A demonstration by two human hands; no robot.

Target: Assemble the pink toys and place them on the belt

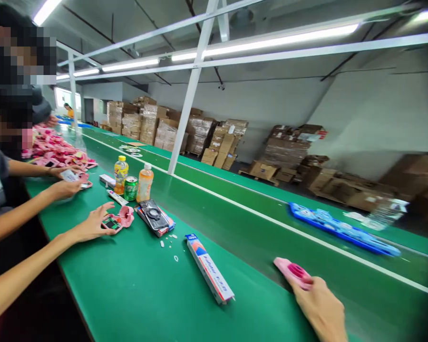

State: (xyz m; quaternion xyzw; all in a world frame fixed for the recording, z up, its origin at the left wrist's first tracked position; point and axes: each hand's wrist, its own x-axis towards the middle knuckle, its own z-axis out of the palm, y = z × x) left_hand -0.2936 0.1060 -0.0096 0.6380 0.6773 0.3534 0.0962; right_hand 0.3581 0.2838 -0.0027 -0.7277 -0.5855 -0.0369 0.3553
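Observation:
My left hand (94,222) reaches over the green table, its thumb and fingers closed on the edges of a pink plastic casing (126,216). A green circuit board (110,223) shows inside that casing. Far to the right, my right hand (321,304) grips one end of a pink plastic shell (287,267) with a round magenta ring on it, above the border of table and belt. Between my hands lies a long printed box (209,268). A black phone-like object (150,214) rests on another box near my left hand, with small white bits beside it.
Two drink bottles (144,183) and a green can (131,188) stand behind my left hand. A co-worker's hands (66,185) hold another pink piece at left, by a heap of pink parts (57,147). A blue tray (338,230) lies on the belt (253,211).

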